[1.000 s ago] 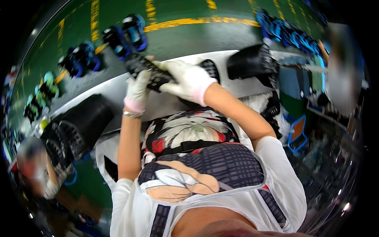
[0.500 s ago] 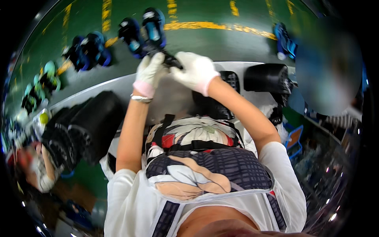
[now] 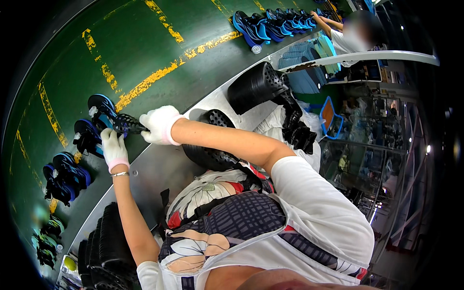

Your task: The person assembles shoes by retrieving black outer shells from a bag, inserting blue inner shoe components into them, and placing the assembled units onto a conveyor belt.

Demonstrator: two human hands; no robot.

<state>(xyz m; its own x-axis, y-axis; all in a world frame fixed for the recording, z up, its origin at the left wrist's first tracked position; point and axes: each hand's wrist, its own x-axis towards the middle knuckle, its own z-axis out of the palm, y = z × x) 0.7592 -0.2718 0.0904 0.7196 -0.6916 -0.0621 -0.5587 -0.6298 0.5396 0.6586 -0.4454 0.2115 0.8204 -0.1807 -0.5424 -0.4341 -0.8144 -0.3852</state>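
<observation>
My right hand (image 3: 162, 125), in a white glove, is closed on one end of a black perforated plastic piece (image 3: 126, 124), shaped like a shoe insert. The piece reaches over a dark blue and black shoe (image 3: 101, 107) on the green belt; whether its tip is inside the shoe is hidden. My left hand (image 3: 114, 150), gloved too, has its fingers closed at the near edge of that pair, beside the second shoe (image 3: 87, 136). Which of the two shoes it grips is partly covered by the glove.
More shoes (image 3: 67, 176) stand on the green belt (image 3: 145, 63) at left. A long row of blue-black shoes (image 3: 275, 26) lies far right, near a co-worker (image 3: 350, 38). Stacked black perforated inserts (image 3: 256, 87) rest on the metal ledge (image 3: 145, 169). Blue insoles (image 3: 302, 63) are piled beyond.
My view has turned to the right. Both hands have moved apart; the black piece, earlier between both hands, is now in my right hand over a shoe, and my left hand is at the shoes.
</observation>
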